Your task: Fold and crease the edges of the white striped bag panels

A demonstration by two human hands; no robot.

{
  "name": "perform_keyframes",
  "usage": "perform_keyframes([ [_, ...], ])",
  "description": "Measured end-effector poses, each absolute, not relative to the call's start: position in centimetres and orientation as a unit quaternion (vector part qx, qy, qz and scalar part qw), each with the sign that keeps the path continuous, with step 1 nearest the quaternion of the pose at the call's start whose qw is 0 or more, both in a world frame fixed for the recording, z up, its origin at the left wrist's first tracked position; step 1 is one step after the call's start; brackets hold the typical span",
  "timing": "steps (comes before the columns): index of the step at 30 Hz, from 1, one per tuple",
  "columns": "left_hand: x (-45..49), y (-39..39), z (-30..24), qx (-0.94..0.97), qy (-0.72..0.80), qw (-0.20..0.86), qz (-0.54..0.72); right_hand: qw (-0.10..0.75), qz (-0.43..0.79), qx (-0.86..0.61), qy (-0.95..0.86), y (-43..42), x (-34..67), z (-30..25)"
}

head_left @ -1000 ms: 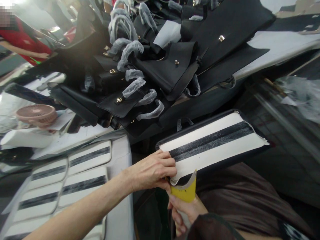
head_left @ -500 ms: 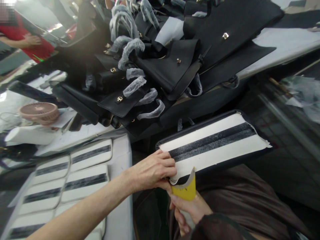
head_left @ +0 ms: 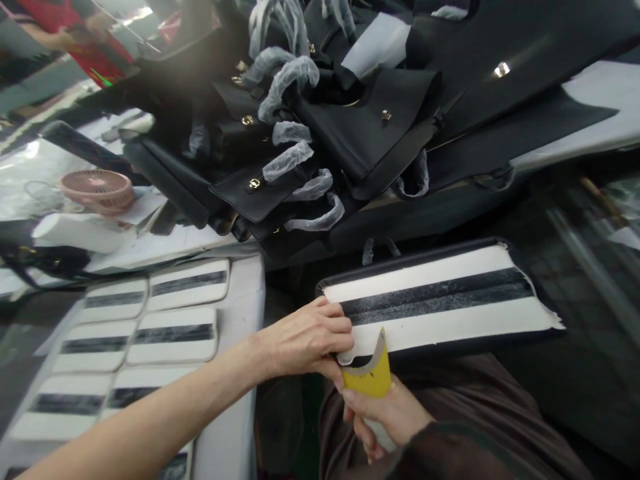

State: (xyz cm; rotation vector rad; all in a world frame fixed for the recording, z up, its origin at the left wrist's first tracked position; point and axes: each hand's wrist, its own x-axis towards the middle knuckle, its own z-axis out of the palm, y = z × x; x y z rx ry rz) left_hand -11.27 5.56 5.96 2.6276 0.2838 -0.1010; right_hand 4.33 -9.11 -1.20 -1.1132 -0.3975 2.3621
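Observation:
On my lap lies a long black panel (head_left: 440,300) faced with white strips and a dark band down its middle. My left hand (head_left: 310,340) pinches its near left corner, fingers closed on the white edge. Below it, my right hand (head_left: 385,417) grips a yellow scraper-like tool (head_left: 370,373) by its pale handle. The curved top edge of the tool touches the underside of the panel's corner, right beside my left fingertips.
Several similar white-and-dark striped panels (head_left: 145,323) lie on the white table at left. A heap of black handbags (head_left: 350,120) with foam-wrapped handles fills the bench ahead. A pink round fan (head_left: 97,190) stands at far left. A person in red (head_left: 75,33) is at top left.
The view has shifted, so everything sits slightly right and lower. Both hands keep their hold; the yellow tool stays at the panel's corner.

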Motion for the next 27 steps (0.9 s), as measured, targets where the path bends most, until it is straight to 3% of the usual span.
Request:
perform_keyframes([
  [12,-11.7,4.0,6.0,0.955,0.163,0.249,-0.001,0.198,0.892,-0.371,-0.169,-8.5,6.1,-1.0],
  [18,-14.5,-2.6,3.3,0.856,0.352,0.291,0.244,0.191,0.903,-0.358,-0.144,-9.1,6.6,0.3],
  [20,-14.4,-5.4,0.9,0.714,0.475,0.369,0.359,0.184,0.904,-0.358,-0.144,-9.3,6.5,0.4],
  [23,-11.9,-7.9,-3.1,0.279,0.573,0.568,0.521,0.187,0.904,-0.357,-0.141,-9.6,5.9,0.2],
  [27,-7.1,-7.9,-5.7,0.12,0.503,0.705,0.486,0.194,0.902,-0.357,-0.148,-10.2,4.8,0.0],
])
